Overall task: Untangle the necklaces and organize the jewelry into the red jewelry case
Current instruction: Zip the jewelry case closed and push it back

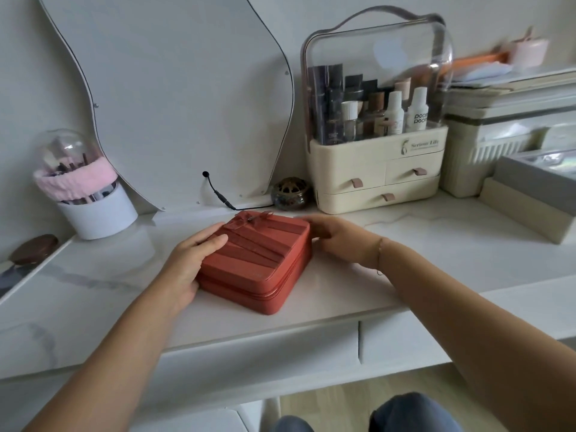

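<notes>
The red jewelry case point(258, 266) lies closed on the white marble tabletop, turned at an angle, with a ribbon bow on its far corner and a zip seam round its side. My left hand point(190, 260) grips its left edge, the thumb lying on the lid and the fingers against the side. My right hand point(336, 235) touches the case's far right corner with the fingers curled against it. A thin bracelet circles my right wrist. No necklaces or other loose jewelry show anywhere.
A cream cosmetics organizer point(377, 169) with a clear dome stands behind the case. A small ornate pot point(291, 193) and a black cable point(218, 194) lie by the wavy mirror point(174, 98). A brush holder point(90, 194) stands far left, boxes point(530, 201) at right.
</notes>
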